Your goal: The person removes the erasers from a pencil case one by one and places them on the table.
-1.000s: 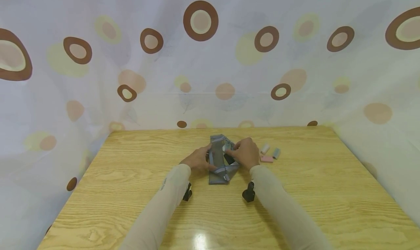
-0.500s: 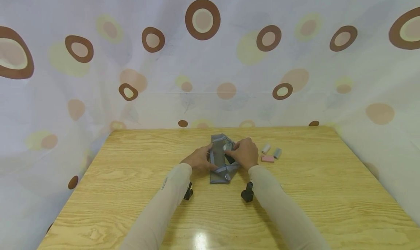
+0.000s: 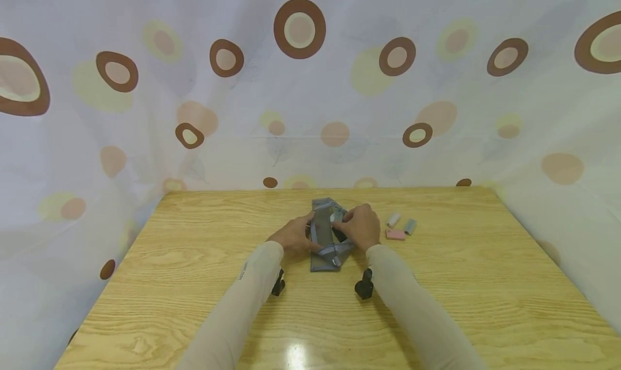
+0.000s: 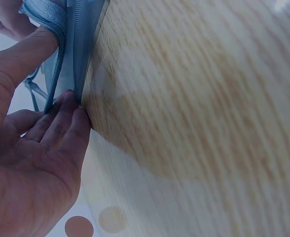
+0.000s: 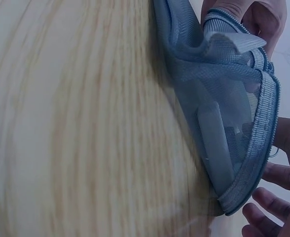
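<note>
A grey-blue mesh zipper pouch [image 3: 322, 230] stands unzipped on the table. My left hand [image 3: 293, 235] grips its left side; the left wrist view has the thumb over the zipper edge and the fingers on the far side. At the right of the opening is my right hand [image 3: 363, 227], thumb and index fingertips down at the mouth beside a dark object [image 3: 340, 235]. Whether they pinch it is hidden. In the right wrist view the other right fingers [image 5: 271, 202] hang loosely bent outside the zipper. A pale flat piece [image 5: 215, 143] shows through the mesh.
Right of the pouch lie a white small block [image 3: 393, 219], a grey one [image 3: 410, 226] and a pink one [image 3: 395, 234]. The wooden table [image 3: 218, 305] ends at a patterned curtain [image 3: 335, 105] at the back and sides.
The right hand has shifted very slightly left and deeper over the pouch mouth, and less of the dark object shows. The left hand keeps its grip.
</note>
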Tool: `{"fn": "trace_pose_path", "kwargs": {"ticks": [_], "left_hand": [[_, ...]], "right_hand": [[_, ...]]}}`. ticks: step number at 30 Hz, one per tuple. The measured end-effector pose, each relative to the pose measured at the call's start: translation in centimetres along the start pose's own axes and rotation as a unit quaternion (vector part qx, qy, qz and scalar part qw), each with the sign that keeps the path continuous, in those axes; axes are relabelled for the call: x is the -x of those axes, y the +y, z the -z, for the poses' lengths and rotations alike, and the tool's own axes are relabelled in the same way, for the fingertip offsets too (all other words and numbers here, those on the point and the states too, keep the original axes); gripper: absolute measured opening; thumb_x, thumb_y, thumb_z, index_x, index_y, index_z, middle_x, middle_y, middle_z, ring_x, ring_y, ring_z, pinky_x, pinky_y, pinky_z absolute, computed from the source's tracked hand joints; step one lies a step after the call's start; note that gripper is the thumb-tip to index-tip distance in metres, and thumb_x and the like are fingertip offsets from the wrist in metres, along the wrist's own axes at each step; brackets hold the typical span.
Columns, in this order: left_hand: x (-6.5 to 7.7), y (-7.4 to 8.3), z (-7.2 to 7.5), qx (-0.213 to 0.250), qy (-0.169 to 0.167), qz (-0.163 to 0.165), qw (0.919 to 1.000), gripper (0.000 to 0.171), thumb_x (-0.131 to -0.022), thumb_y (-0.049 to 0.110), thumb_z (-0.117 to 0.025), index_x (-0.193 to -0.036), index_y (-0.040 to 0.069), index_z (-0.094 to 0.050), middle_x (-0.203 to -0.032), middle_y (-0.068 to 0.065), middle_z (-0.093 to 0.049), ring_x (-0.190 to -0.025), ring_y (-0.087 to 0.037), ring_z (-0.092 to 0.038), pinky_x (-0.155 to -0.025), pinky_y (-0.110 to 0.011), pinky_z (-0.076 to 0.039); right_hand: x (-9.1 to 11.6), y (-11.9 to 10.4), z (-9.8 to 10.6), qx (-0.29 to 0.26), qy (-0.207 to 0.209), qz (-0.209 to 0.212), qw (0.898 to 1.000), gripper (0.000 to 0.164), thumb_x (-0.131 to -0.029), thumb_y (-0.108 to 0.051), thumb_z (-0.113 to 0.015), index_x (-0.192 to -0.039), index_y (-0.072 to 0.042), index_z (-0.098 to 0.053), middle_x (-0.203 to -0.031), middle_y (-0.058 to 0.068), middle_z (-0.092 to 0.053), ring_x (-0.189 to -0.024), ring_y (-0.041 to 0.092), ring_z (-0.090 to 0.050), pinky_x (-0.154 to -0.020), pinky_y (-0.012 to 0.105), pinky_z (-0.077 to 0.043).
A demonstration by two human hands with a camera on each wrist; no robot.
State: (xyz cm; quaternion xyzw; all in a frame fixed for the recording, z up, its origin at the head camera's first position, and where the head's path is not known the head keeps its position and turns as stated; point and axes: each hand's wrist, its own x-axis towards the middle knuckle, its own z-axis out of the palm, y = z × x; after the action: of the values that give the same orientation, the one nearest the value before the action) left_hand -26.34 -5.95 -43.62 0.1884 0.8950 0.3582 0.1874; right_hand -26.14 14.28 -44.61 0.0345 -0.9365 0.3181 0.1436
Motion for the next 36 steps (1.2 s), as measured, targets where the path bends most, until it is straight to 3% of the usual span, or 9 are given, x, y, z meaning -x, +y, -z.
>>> {"fn": "trace_pose_path", "kwargs": {"ticks": [15, 21, 26, 36], "left_hand": [[-0.1, 0.2, 0.0, 0.006, 0.001, -0.005, 1.0, 0.104, -0.086, 0.024, -0.083, -0.162, 0.004, -0.014, -0.152, -0.019, -0.046, -0.136, -0.032, -0.049, -0.112, -0.044, -0.041], [-0.1, 0.4, 0.0, 0.005, 0.003, -0.006, 1.0, 0.105, -0.086, 0.023, -0.083, -0.163, 0.005, -0.014, -0.153, -0.019, -0.045, -0.137, -0.032, -0.048, -0.113, -0.043, -0.04], [0.1, 0.4, 0.0, 0.008, 0.002, -0.003, 1.0, 0.105, -0.087, 0.023, -0.083, -0.163, 0.005, -0.014, -0.153, -0.019, -0.045, -0.137, -0.033, -0.048, -0.112, -0.044, -0.041], [0.2, 0.4, -0.1, 0.011, 0.006, 0.0, 0.9999, 0.105, -0.086, 0.025, -0.084, -0.162, 0.005, -0.015, -0.154, -0.02, -0.044, -0.138, -0.033, -0.047, -0.113, -0.045, -0.039]], "right_hand": [[-0.1, 0.5, 0.3, -0.037, 0.017, 0.011, 0.999, 0.024, -0.08, -0.019, -0.088, -0.07, 0.0, -0.079, -0.069, 0.011, -0.073, -0.052, 0.019, -0.062, -0.058, 0.043, -0.057], [-0.1, 0.5, 0.6, -0.037, 0.029, 0.019, 0.999, 0.024, -0.08, -0.019, -0.088, -0.075, 0.003, -0.079, -0.086, 0.018, -0.074, -0.073, 0.032, -0.068, -0.071, 0.049, -0.058], [0.0, 0.4, 1.0, -0.028, 0.023, 0.021, 0.999, 0.026, -0.081, -0.02, -0.086, -0.082, 0.005, -0.079, -0.102, 0.023, -0.069, -0.093, 0.038, -0.063, -0.086, 0.054, -0.053], [0.0, 0.4, 2.0, -0.052, 0.015, 0.047, 0.997, 0.021, -0.082, -0.014, -0.085, -0.083, 0.006, -0.078, -0.104, 0.023, -0.068, -0.104, 0.042, -0.06, -0.099, 0.057, -0.047]]}}
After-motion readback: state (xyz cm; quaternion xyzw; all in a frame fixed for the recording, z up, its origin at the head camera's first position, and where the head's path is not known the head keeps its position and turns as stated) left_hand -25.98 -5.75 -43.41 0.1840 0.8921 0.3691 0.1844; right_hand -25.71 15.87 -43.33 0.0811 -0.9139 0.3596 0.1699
